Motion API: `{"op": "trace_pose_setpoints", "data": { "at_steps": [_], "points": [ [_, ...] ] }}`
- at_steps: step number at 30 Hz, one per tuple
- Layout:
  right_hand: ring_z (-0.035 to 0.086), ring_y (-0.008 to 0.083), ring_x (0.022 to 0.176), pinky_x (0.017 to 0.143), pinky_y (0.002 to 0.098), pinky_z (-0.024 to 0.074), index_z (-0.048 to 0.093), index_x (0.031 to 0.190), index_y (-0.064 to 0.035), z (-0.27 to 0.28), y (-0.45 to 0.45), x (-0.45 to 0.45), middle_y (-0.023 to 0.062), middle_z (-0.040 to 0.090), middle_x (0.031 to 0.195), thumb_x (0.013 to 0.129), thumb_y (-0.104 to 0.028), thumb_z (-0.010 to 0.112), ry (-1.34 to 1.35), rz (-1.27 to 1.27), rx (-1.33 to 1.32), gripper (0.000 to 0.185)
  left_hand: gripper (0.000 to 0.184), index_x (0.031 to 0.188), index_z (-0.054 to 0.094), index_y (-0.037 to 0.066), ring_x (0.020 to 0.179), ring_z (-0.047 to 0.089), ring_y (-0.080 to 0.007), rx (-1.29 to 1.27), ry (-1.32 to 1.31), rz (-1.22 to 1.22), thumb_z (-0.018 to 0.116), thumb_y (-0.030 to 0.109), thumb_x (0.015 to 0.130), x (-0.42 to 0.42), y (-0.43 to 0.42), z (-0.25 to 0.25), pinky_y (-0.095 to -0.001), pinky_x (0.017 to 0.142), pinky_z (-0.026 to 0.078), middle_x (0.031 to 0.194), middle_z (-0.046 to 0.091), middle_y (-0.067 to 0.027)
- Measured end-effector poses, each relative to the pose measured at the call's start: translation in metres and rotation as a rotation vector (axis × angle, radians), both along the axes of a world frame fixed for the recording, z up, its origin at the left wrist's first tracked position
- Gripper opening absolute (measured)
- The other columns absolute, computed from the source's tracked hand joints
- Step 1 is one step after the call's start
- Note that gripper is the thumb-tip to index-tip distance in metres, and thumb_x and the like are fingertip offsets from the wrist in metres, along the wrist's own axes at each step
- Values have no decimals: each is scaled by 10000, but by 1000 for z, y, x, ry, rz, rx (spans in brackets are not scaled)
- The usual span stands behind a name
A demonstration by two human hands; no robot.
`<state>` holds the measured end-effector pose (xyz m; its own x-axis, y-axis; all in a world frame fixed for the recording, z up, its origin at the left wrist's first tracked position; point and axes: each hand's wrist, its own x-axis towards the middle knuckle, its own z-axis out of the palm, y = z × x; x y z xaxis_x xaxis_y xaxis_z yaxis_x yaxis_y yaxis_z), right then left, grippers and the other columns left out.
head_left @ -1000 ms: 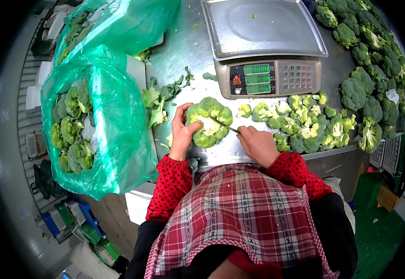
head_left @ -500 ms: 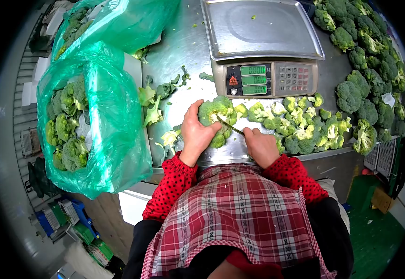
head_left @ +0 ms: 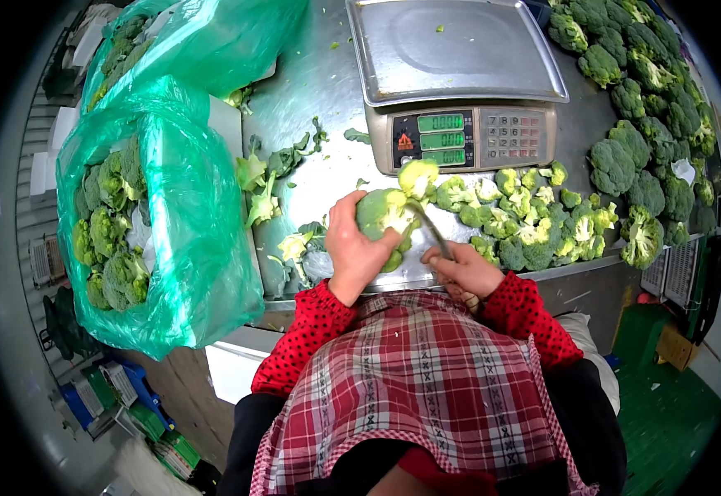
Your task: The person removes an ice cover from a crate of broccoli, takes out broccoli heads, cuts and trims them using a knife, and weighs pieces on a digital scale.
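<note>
The broccoli head is held above the near edge of the metal table, with its pale cut side turned to the right. It is gripped on its left by the left hand, the thumb being laid along the near side. The knife is gripped in the closed fingers of the right hand; its blade is directed at the right side of the head, and the depth of entry cannot be told. Cut florets are spread to the right, just below the scale. Whole broccoli is piled farther right. Leaf trimmings are scattered on the left, beside the green plastic bag, in which broccoli pieces are contained.
</note>
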<state>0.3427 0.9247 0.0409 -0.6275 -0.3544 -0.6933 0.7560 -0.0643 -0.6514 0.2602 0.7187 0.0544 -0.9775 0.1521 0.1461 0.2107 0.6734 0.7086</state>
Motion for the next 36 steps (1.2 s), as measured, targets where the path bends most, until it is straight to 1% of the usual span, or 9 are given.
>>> {"op": "trace_pose_setpoints", "data": {
  "at_steps": [6, 10, 13, 18, 23, 30, 32, 33, 36],
  "points": [
    [568, 130, 626, 588, 290, 465, 574, 1181, 12, 12, -10, -8, 44, 585, 701, 958, -178, 579, 329, -94, 425, 293, 602, 1220, 486, -1, 1063, 583, -259, 535, -24, 102, 737, 3, 672, 8, -23, -10, -364, 947, 467, 1181, 568, -149],
    [610, 161, 809, 747, 310, 501, 560, 1314, -22, 10, -37, -35, 74, 627, 890, 939, -185, 619, 492, -176, 366, 414, 443, 996, 431, 54, 1069, 566, -204, 809, -334, 112, 775, 3, 722, 15, -44, -16, -324, 963, 454, 1203, 542, -161],
    [609, 150, 946, 855, 297, 483, 556, 1328, -36, 7, -41, -38, 84, 662, 1039, 952, -157, 596, 478, -160, 225, 397, 561, 1078, 427, 9, 1037, 581, -235, 378, -507, 188, 814, 49, 673, 5, -66, -12, -328, 887, 496, 1151, 568, -178],
    [621, 172, 951, 830, 326, 502, 546, 1333, -38, -6, -34, -23, 112, 656, 1120, 949, -171, 606, 709, -8, 527, 411, 916, 1392, 343, -57, 1060, 588, -257, 489, -745, 12, 813, 36, 612, -18, -75, -21, -340, 952, 477, 1168, 584, -171],
    [459, 29, 556, 516, 216, 418, 537, 1362, -84, 19, -29, -23, 70, 647, 958, 943, -124, 624, 345, -211, 129, 430, 768, 1260, 370, -10, 1055, 594, -226, 644, -461, -15, 800, -49, 624, -4, -55, 3, -337, 941, 490, 1164, 550, -129],
    [621, 147, 939, 820, 278, 502, 511, 1377, -78, -1, -36, -49, 80, 629, 1215, 918, -96, 630, 404, -164, 207, 475, 907, 1323, 332, 21, 985, 605, -250, 243, -430, -17, 865, 94, 592, -5, -60, 0, -346, 886, 508, 1092, 555, -155],
    [615, 142, 958, 846, 297, 491, 485, 1399, -54, -16, -36, -48, 71, 655, 1059, 925, -81, 592, 860, -139, 392, 487, 961, 1386, 356, 39, 1046, 592, -290, 243, -525, -52, 872, 161, 584, -11, -70, -1, -373, 943, 482, 1129, 559, -188],
    [556, 236, 1189, 1004, 346, 424, 493, 1374, -35, -9, -36, -48, 143, 614, 1228, 925, -81, 583, 776, -121, 354, 461, 947, 1392, 380, 37, 1081, 580, -310, 211, -533, -156, 869, 189, 595, -17, -76, -9, -383, 972, 466, 1158, 559, -199],
    [588, 346, 1152, 946, 367, 482, 515, 1345, -51, -13, -36, -46, 192, 605, 1233, 904, -101, 618, 970, -108, 594, 456, 848, 1353, 484, 12, 1181, 540, -346, 251, -539, -221, 853, 252, 629, -24, -72, -13, -398, 1039, 420, 1253, 541, -231]
  ]
}}
